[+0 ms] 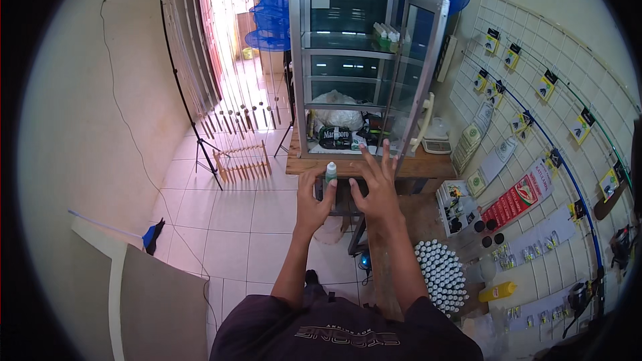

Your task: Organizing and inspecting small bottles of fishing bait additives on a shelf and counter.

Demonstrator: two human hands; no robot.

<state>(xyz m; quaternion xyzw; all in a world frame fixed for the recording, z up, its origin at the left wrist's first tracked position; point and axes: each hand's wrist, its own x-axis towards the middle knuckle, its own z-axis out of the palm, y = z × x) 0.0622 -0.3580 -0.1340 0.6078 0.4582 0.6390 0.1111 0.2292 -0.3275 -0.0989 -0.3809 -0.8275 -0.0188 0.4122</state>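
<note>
My left hand (315, 200) holds a small dropper bottle (331, 173) upright between thumb and fingers. White caps it, and the body looks greenish; the thumb hides part of its lower half. To the right of the bottle, my right hand (378, 190) is raised with its fingers spread and nothing in them. Beyond both hands stands a glass-fronted aluminium cabinet (296, 70), its right door (424, 75) swung outward. Several similar small bottles (388, 37) stand on an upper shelf inside.
The cabinet rests on a wooden table (301, 164), with a small scale (436, 145) at its right. Many white-capped bottles (441, 276) crowd together near my right elbow, beside a yellow squeeze bottle (496, 292). A wire grid (531, 65) with hanging packets lines the right wall.
</note>
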